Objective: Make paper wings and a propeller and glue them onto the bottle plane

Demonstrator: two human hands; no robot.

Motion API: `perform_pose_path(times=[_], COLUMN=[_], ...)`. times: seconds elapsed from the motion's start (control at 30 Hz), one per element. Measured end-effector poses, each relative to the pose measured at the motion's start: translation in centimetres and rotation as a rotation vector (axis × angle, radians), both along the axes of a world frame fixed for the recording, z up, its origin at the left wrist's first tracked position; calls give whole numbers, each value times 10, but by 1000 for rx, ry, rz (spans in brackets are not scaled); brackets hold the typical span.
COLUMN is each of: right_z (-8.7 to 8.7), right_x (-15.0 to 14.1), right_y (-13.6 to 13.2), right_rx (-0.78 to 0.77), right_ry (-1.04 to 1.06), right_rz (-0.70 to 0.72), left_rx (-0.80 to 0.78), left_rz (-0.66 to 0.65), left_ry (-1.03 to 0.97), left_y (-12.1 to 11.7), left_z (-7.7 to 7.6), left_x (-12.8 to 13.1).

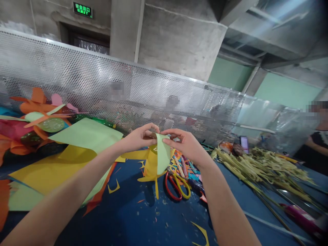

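Note:
Both of my hands meet at the middle, above the blue table. My left hand pinches the upper left edge of a light green paper piece, with thumb and fingers together. My right hand grips the same piece from the right near its top. The green piece is curved and hangs down in front of a yellow paper shape with petal-like strips spread at its base. A pair of scissors with one red and one yellow handle lies just right of it; the blades are partly covered by scraps.
Light green and yellow paper sheets are stacked at left, beside orange and pink paper flowers. Colourful scraps lie behind the scissors. Dried husks spread at right. A perforated metal panel stands behind; a person is at far right.

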State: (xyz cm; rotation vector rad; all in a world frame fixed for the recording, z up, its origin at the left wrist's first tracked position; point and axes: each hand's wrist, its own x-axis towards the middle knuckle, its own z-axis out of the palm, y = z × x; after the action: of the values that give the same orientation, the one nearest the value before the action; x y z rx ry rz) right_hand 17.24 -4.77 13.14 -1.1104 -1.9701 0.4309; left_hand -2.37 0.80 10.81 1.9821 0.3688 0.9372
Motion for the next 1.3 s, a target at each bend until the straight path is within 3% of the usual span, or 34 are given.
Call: perform_pose_path(times=[0.3, 0.43, 0.67, 0.9, 0.97, 1.07, 1.3], right_z=[1, -1, -8, -10, -10, -10, -9], right_x=[-4, -7, -5, 0, -1, -3, -3], right_y=[-3, -3, 5, 14, 16, 17, 17], right_rx=[17, 61, 185, 138, 142, 153, 199], right_ry=[-7, -13, -8, 12, 24, 37, 14], right_rz=[-2, -47, -71, -84, -84, -90, -72], left_rx=[15, 63, 98, 417, 530, 570, 380], left_rz=[11, 80, 186, 569, 618, 548, 415], left_ry=[51, 17, 0, -71, -86, -112, -136], left_y=[-7, -12, -6, 1, 0, -2, -2], left_z=[7, 10, -1, -12, -11, -8, -8], left_x=[-6, -5, 10, 18, 17, 16, 14])
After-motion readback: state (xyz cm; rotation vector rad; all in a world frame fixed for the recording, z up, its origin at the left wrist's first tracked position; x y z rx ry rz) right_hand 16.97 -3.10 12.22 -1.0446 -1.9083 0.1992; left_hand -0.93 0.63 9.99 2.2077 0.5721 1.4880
